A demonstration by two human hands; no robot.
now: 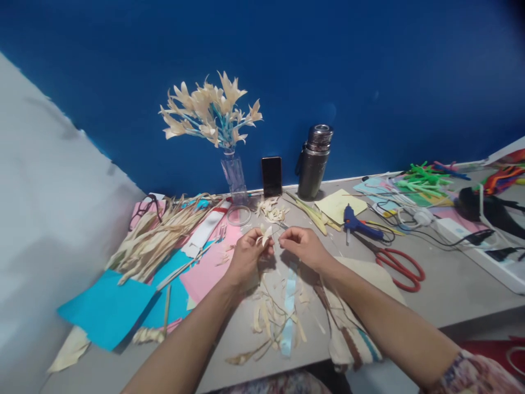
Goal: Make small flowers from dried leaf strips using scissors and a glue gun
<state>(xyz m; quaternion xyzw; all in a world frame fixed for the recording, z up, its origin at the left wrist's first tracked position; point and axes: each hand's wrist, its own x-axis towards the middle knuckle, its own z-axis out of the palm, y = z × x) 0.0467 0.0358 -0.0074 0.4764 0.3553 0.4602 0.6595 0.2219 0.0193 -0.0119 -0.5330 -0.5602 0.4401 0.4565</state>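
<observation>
In the head view my left hand is closed in a pinch round a small cream flower of dried husk petals. Just right of it, my right hand has thumb and fingertips pressed together, a short gap away from the petals. Whatever those right fingertips hold, if anything, is too small to make out. Below both hands, husk scraps lie scattered beside a pale blue ribbon strip. Beyond the hands sits a small pile of cut husk pieces.
Behind stand a clear bottle of finished husk flowers, a phone and a steel flask. Right are a blue glue gun, red-handled scissors and a power strip. Dried husks and blue paper lie left.
</observation>
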